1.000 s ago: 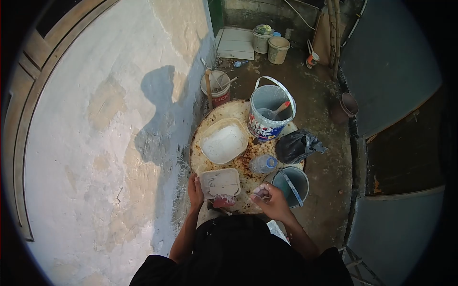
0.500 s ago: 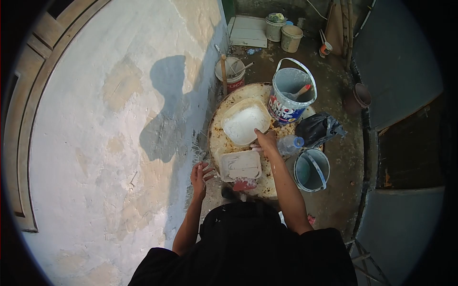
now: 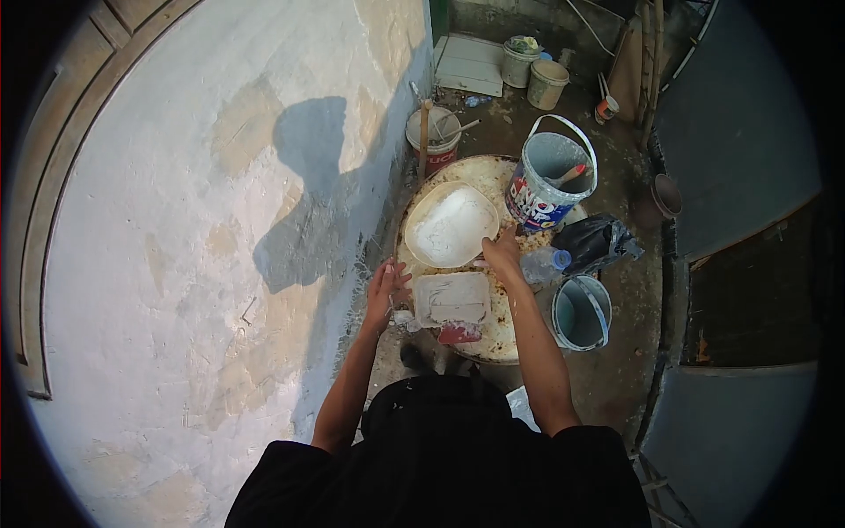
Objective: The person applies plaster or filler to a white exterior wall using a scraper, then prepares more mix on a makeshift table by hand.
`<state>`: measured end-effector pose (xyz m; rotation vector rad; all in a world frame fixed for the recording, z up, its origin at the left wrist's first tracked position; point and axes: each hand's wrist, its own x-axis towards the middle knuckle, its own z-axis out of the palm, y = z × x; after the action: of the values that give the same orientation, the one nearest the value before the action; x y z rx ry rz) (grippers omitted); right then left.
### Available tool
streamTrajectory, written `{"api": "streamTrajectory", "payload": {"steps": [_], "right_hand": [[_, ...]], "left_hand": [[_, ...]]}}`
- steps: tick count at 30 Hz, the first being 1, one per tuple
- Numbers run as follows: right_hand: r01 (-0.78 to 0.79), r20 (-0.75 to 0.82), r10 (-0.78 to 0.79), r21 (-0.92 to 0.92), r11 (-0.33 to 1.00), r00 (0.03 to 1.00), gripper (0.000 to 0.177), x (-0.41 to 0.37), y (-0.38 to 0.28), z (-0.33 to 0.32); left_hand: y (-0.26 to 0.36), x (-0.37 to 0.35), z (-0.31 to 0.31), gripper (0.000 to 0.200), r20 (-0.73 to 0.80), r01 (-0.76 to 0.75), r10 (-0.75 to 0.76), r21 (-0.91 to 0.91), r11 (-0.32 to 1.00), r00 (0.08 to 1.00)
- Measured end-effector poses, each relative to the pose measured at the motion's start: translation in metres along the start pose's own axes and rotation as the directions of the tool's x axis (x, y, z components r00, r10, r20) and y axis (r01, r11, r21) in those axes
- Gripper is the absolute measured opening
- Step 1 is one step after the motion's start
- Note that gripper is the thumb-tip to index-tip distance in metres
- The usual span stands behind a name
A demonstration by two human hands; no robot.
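A cream plastic basin (image 3: 423,253) with white powder in it is on the round, rust-stained tabletop (image 3: 503,327). My right hand (image 3: 503,256) grips the basin's lower right rim, thumb at the edge and some fingers hidden below. My left hand (image 3: 385,292) is held open and empty, fingers apart, by the table's left edge. Between my hands, nearer to me, lies a rectangular tray (image 3: 452,299) smeared with pale paste. A red-edged, paste-caked tool (image 3: 459,333) sits at its near side.
A paint bucket (image 3: 539,194) holding a brush stands beyond my right hand, near a plastic bottle (image 3: 540,266) and black bag (image 3: 598,245). Another bucket (image 3: 581,312) is at the right. A tub with sticks (image 3: 431,145) stands behind. A patchy plastered wall (image 3: 194,290) runs along the left.
My left hand has moved forward and right, towards the table's edge. The basin has shifted slightly left and turned relative to the table, with my right hand still at its rim.
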<state>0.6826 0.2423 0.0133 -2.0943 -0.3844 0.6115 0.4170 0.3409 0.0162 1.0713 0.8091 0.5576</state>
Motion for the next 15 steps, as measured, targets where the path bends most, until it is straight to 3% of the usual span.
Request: {"api": "streamTrajectory", "payload": {"steps": [2, 4, 6, 9, 11, 15], "right_hand": [[0.078, -0.012, -0.079, -0.017, 0.997, 0.997, 0.085, 0.0, 0.009, 0.003], [0.068, 0.005, -0.069, 0.025, 0.997, 0.998, 0.079, -0.016, -0.003, -0.005], [-0.037, 0.055, 0.03, 0.123, 0.992, 0.998, 0.065, -0.056, -0.048, -0.028], [-0.212, 0.309, 0.067, 0.465, 0.859, 0.949, 0.081, -0.071, -0.042, -0.032], [-0.231, 0.362, 0.043, 0.496, 0.837, 0.931, 0.09, -0.087, -0.039, -0.034], [-0.292, 0.438, 0.06, 0.486, 0.824, 0.897, 0.103, -0.118, -0.047, -0.05]], "left_hand": [[0.018, 0.01, 0.014, 0.058, 0.009, 0.014, -0.013, -0.058, 0.998, 1.0], [0.029, 0.016, 0.02, 0.062, 0.016, 0.048, -0.048, 0.002, 0.999, 0.999], [0.037, 0.014, 0.023, 0.066, 0.051, 0.067, -0.065, -0.037, 0.997, 0.997], [0.043, 0.007, 0.024, 0.069, 0.19, 0.071, -0.026, -0.231, 0.97, 0.982], [0.042, 0.004, 0.023, 0.07, 0.329, 0.075, 0.047, -0.348, 0.935, 0.943], [0.047, -0.015, 0.024, 0.071, 0.262, 0.0, 0.044, -0.166, 0.986, 0.964]]}}
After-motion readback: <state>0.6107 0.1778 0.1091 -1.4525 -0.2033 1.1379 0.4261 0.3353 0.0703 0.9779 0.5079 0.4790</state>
